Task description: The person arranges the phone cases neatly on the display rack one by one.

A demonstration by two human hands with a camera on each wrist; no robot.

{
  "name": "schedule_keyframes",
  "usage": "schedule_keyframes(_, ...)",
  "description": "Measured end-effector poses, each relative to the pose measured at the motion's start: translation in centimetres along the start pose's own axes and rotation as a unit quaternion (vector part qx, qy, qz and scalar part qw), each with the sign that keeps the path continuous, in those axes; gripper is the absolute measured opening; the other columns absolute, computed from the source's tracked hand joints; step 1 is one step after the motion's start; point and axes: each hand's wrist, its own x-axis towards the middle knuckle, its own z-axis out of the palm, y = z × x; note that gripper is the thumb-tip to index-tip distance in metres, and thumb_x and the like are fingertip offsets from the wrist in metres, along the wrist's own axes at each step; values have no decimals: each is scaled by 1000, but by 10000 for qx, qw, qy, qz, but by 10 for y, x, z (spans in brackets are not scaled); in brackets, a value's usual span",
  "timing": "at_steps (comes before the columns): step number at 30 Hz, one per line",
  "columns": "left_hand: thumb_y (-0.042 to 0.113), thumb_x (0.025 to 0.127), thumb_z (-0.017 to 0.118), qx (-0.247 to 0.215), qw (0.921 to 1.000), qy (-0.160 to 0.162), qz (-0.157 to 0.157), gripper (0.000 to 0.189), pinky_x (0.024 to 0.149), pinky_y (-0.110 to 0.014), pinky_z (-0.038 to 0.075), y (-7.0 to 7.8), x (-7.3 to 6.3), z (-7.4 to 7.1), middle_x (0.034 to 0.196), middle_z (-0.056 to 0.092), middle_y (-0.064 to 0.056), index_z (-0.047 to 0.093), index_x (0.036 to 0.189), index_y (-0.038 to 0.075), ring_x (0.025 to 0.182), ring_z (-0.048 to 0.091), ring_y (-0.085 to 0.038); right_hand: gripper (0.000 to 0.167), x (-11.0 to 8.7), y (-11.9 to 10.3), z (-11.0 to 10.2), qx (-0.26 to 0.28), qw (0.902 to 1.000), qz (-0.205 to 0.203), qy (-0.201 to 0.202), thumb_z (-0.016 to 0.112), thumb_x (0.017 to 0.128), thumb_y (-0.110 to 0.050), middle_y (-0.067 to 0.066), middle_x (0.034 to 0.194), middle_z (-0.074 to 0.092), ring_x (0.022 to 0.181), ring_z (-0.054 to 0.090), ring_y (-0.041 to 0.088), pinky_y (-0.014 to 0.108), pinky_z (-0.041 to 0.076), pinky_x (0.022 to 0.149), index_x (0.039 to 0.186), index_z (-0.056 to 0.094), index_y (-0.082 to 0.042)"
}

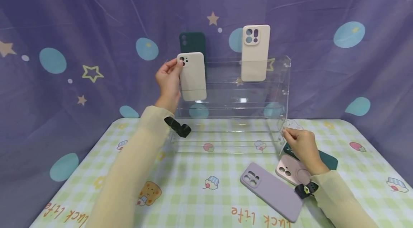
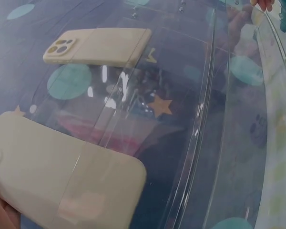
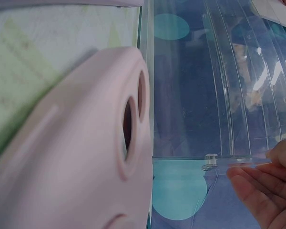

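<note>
Held case [image 1: 194, 81], room past right edge

1. A clear tiered stand [image 1: 242, 113] is on a table with a green-checked cloth [image 1: 180, 181], before a purple curtain [image 1: 106, 13].
2. At the stand's upper left, a person's left hand [image 1: 169, 79] pinches a white phone case [image 1: 193, 79] by its camera corner, in front of a dark green case [image 1: 193, 41].
3. A cream case [image 1: 255, 54] stands upright at the stand's upper right.
4. The right hand [image 1: 301, 145] pinches the stand's lower right edge.
5. Near the stand's front right corner lie lilac [image 1: 274, 192], pink [image 1: 290, 167] and second green [image 1: 329, 159] cases.
</note>
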Motion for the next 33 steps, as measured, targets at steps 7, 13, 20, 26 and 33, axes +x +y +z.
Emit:
schedule_keyframes(7, 7, 80, 75, 488, 9981, 50, -380, 17, 66, -23, 51, 3, -2, -6, 80, 68, 0, 72, 95, 2, 71, 62, -9, 20, 0, 0, -1, 35, 10000, 22, -16, 64, 89, -6, 23, 81, 70, 40, 34, -1, 21, 26, 36, 101, 69, 9)
schedule_keyframes(13, 6, 81, 74, 1070, 9930, -257, -440, 20, 68, -25, 52, 4, -1, -14, 79, 68, -2, 71, 98, -3, 69, 62, -9, 19, 0, 1, 0, 46, 10000, 5, 5, 64, 88, -5, 23, 81, 70, 41, 35, -1, 19, 26, 37, 100, 70, 8)
schedule_keyframes(20, 6, 80, 75, 1419, 9873, -496, -507, 19, 61, -21, 52, 5, 1, -20, 77, 69, 0, 72, 97, -2, 66, 62, -8, 19, -1, 2, 1, 44, 10000, -45, 58, 65, 88, -6, 24, 82, 69, 40, 34, 1, 19, 25, 38, 100, 70, 8)
schedule_keyframes(26, 12, 79, 77, 1768, 9801, -622, -648, 21, 67, -24, 56, 9, 5, -24, 80, 69, 0, 72, 97, 1, 67, 65, -9, 19, 0, 2, 0, 25, 10000, -37, 22, 65, 88, -6, 23, 80, 69, 39, 30, 1, 20, 25, 37, 100, 70, 8)
schedule_keyframes(33, 28, 81, 76, 3175, 9448, -812, 49, 29, 61, -23, 54, 10, 4, -31, 74, 68, -3, 74, 92, 1, 64, 62, -14, 20, -1, 2, 0, 24, 9999, 86, -113, 63, 89, -5, 23, 80, 70, 39, 30, 4, 21, 25, 36, 102, 68, 9)
